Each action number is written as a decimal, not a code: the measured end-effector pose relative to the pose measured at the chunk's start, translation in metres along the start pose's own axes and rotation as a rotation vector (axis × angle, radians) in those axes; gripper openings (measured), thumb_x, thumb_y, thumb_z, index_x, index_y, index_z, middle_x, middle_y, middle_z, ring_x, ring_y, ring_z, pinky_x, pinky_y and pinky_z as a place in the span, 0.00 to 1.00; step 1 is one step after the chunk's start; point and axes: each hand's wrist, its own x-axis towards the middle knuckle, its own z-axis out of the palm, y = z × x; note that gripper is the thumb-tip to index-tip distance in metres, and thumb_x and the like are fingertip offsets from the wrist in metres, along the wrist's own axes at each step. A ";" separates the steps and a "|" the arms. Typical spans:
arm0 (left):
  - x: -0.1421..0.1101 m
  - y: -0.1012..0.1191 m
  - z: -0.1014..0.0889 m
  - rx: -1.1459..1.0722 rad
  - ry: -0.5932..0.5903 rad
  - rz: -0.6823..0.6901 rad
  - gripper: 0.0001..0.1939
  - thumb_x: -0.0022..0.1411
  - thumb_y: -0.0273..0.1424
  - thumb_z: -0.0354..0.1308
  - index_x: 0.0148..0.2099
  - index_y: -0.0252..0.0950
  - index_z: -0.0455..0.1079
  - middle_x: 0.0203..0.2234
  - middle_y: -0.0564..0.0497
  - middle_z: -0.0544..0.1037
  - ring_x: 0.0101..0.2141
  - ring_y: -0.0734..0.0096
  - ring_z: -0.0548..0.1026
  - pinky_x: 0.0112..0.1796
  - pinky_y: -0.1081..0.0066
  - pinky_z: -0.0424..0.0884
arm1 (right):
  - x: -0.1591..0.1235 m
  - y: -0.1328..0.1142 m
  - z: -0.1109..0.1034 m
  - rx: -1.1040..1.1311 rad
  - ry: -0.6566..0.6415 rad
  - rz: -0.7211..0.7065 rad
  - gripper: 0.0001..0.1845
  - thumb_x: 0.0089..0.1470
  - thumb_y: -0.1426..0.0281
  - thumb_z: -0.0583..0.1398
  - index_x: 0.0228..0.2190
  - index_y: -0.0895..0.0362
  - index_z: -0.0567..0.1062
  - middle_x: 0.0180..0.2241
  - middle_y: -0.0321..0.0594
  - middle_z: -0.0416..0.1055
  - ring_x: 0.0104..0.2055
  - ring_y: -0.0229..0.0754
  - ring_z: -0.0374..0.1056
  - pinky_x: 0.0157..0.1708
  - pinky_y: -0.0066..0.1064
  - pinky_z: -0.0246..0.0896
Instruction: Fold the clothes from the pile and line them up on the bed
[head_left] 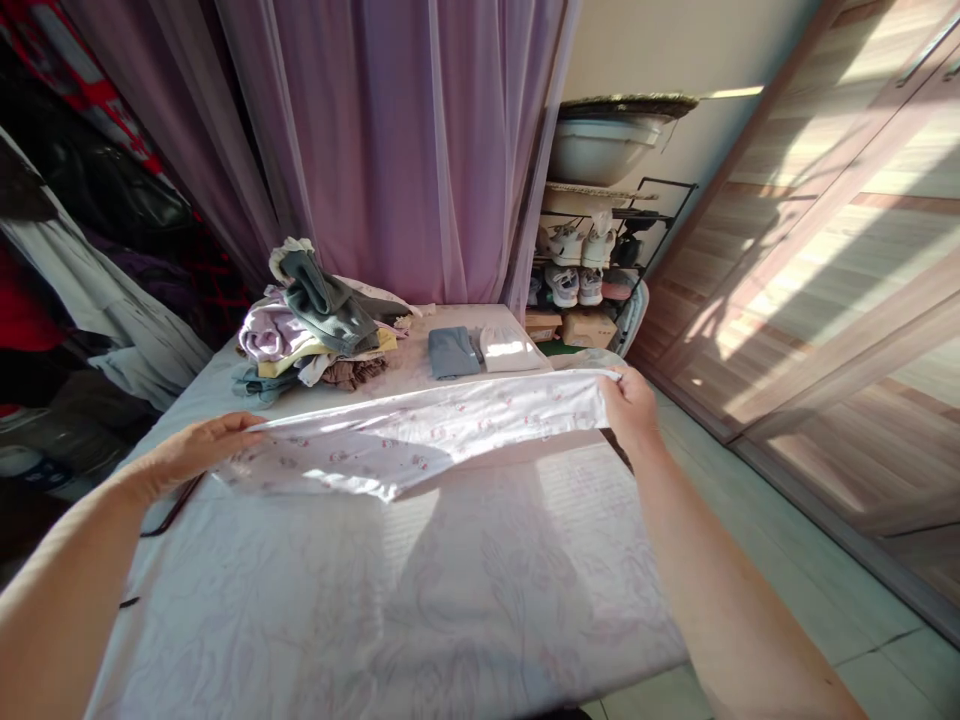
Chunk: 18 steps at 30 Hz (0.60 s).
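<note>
Left hand (199, 448) and right hand (630, 408) apart, pinching floral white cloth (412, 440), perhaps a pillowcase

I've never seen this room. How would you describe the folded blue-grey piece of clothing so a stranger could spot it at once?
Below the lilac curtain lies a long surface under a floral sheet. At its far end, right of the heaped clothes, sits a folded blue-grey garment. It is the darker of two neat pieces, lying beside a white one.

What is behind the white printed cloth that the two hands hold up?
Behind the white printed cloth lie a heap of mixed clothes, a folded grey garment and a folded white garment. The part of the patterned sheet under it is hidden.
</note>
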 end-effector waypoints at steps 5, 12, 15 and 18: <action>-0.050 0.030 -0.012 -0.281 0.275 0.037 0.36 0.40 0.62 0.61 0.42 0.39 0.67 0.24 0.57 0.72 0.25 0.72 0.69 0.25 0.75 0.66 | -0.002 -0.020 -0.029 -0.125 0.205 -0.154 0.18 0.55 0.60 0.51 0.41 0.56 0.72 0.37 0.45 0.75 0.38 0.47 0.69 0.41 0.35 0.63; -0.075 0.049 -0.023 -0.327 0.311 0.009 0.42 0.27 0.64 0.67 0.38 0.38 0.68 0.27 0.55 0.75 0.28 0.70 0.71 0.28 0.73 0.70 | -0.009 -0.028 -0.051 -0.217 0.059 -0.184 0.16 0.56 0.64 0.53 0.43 0.54 0.75 0.39 0.45 0.77 0.42 0.49 0.70 0.42 0.34 0.61; -0.086 0.046 -0.022 -0.327 0.184 -0.051 0.39 0.31 0.62 0.67 0.38 0.38 0.69 0.27 0.56 0.76 0.27 0.70 0.73 0.28 0.72 0.72 | -0.017 -0.021 -0.058 -0.184 0.055 -0.158 0.16 0.56 0.64 0.53 0.42 0.53 0.76 0.38 0.44 0.77 0.41 0.48 0.70 0.41 0.33 0.62; -0.097 0.044 -0.016 -0.329 0.103 -0.124 0.39 0.31 0.61 0.68 0.39 0.39 0.70 0.28 0.56 0.77 0.29 0.68 0.75 0.31 0.70 0.74 | -0.026 -0.011 -0.067 -0.151 -0.007 -0.132 0.16 0.55 0.63 0.54 0.41 0.53 0.77 0.37 0.44 0.78 0.40 0.48 0.70 0.40 0.34 0.63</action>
